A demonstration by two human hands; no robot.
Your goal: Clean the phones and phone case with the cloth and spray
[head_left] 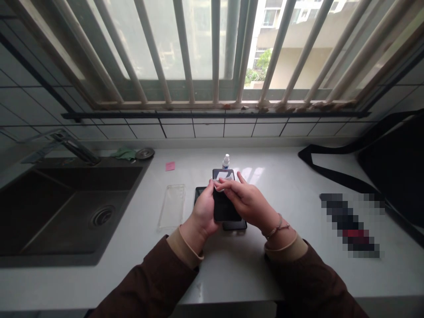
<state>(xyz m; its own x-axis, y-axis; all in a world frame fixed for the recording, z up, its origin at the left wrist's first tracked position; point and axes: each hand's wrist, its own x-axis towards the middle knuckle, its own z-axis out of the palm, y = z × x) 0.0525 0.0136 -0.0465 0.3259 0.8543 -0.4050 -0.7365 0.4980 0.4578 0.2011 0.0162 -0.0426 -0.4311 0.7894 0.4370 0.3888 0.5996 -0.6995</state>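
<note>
No writing can be read anywhere: the label (225, 165) on the small white-capped bottle (225, 161) is too tiny to make out, and the pink sticky note (170, 166) shows no legible marks.

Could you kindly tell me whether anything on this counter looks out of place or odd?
The black phone sits crooked on a second dark phone, and the pixelated strip at right cannot be identified.

"What's the left hand (202, 210) holding?"

"A black smartphone (227, 207), while the right hand (249, 199) presses a white wipe (218, 184) to its screen."

"What's nearby?"

"A small spray bottle (225, 161) just beyond the hands, and a clear phone case (171, 206) left of the left hand."
</note>
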